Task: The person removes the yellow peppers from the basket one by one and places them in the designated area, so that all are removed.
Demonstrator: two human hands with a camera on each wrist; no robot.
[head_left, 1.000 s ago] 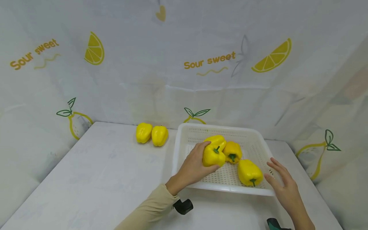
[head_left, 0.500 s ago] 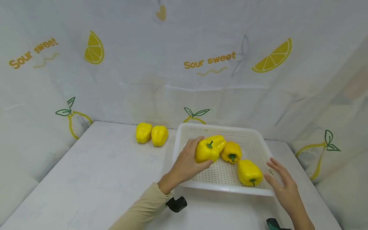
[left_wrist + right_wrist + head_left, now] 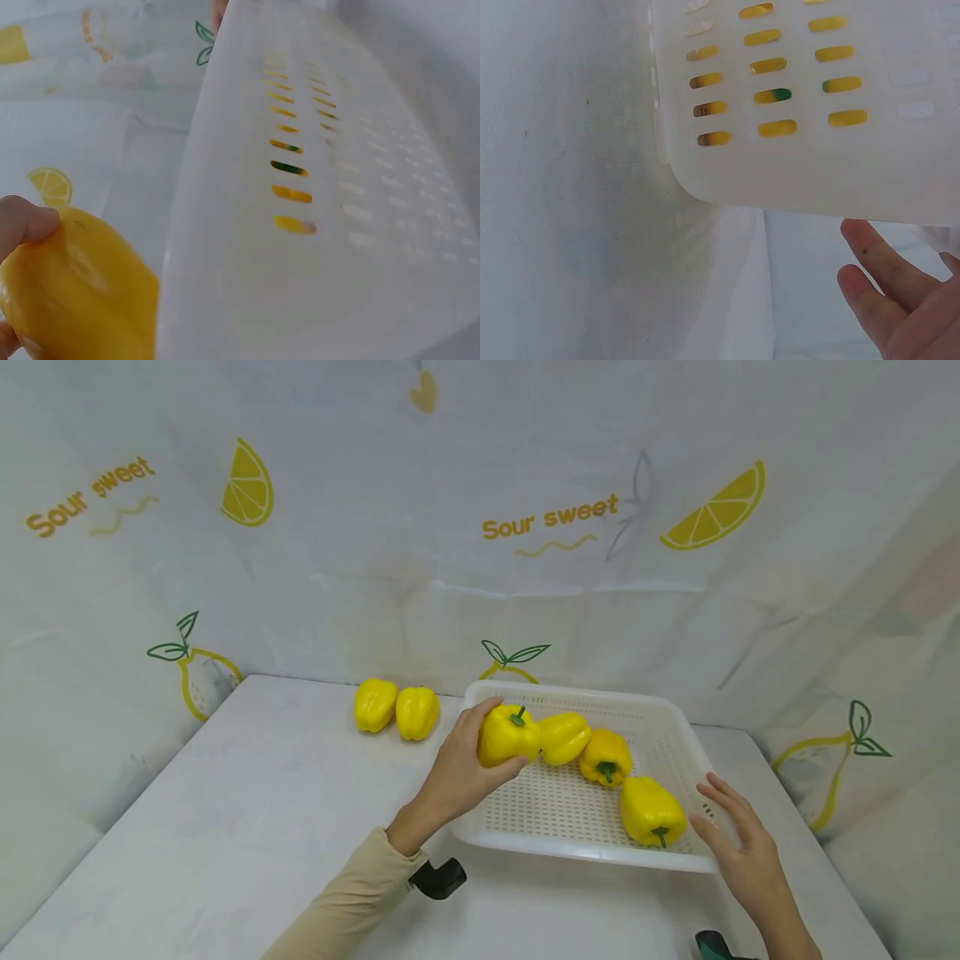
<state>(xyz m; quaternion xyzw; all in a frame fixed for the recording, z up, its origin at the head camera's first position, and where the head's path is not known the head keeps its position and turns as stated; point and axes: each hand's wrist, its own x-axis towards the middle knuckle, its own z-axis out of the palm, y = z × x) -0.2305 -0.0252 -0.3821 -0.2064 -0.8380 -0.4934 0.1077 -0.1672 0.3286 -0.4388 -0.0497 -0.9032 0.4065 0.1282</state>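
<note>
The left hand (image 3: 461, 768) has its thumb and fingers curled round a yellow bell pepper (image 3: 506, 739), stem tipped up to the right, at the left side of a white perforated basket (image 3: 585, 850). The right hand (image 3: 744, 843) is by the basket's right end, fingers loosely spread and gripping nothing; whether they touch the rim, I can't tell. Inside the basket lie a pale yellow pepper (image 3: 566, 737), a deeper yellow pepper (image 3: 604, 752) next to it, and a near-right pepper (image 3: 649, 808). Two more peppers (image 3: 417, 713) sit close together on the white table (image 3: 262, 802), left of the basket towards the far edge.
</note>
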